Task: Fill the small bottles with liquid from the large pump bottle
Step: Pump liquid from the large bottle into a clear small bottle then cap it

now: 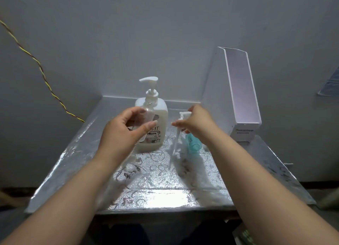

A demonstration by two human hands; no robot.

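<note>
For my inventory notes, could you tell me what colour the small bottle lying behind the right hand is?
The small bottle is translucent teal, shown in the head view.

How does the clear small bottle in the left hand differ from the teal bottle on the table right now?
The clear small bottle is colourless and see-through; the teal bottle is tinted blue-green. The clear one is held off the table in the left hand; the teal one sits on the table, partly hidden behind the right hand. The clear bottle's pump top is off, held by the right hand. Both are far smaller than the large pump bottle.
</note>
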